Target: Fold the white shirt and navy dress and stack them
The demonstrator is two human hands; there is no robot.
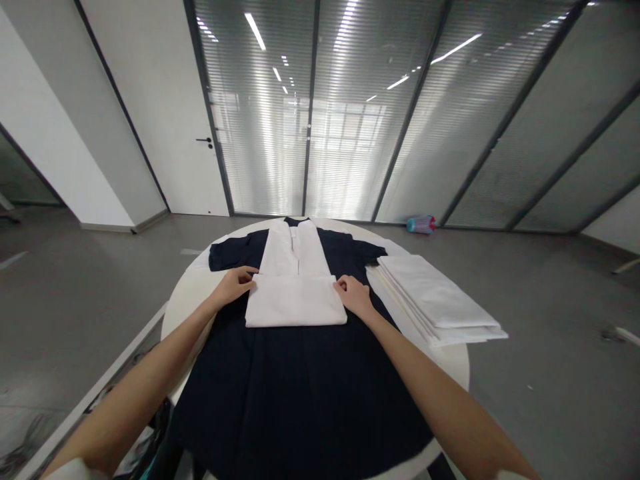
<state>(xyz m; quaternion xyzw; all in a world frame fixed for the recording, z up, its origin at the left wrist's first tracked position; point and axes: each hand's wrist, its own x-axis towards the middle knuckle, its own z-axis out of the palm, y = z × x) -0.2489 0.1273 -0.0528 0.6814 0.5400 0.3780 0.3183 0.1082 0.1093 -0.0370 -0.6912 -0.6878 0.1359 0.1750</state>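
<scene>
Left hand (234, 285) and right hand (353, 295) flat, fingers spread, pressing the two upper corners of the half-folded white shirt (296, 293), between both palms on the dark garment (300, 387). Risk: dragging unevenly, skewing the fold, bunching the cloth underneath.

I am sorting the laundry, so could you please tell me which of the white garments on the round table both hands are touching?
The partly folded white shirt lying on the dark navy garment; the stack of folded white cloths lies untouched to its right.
</scene>
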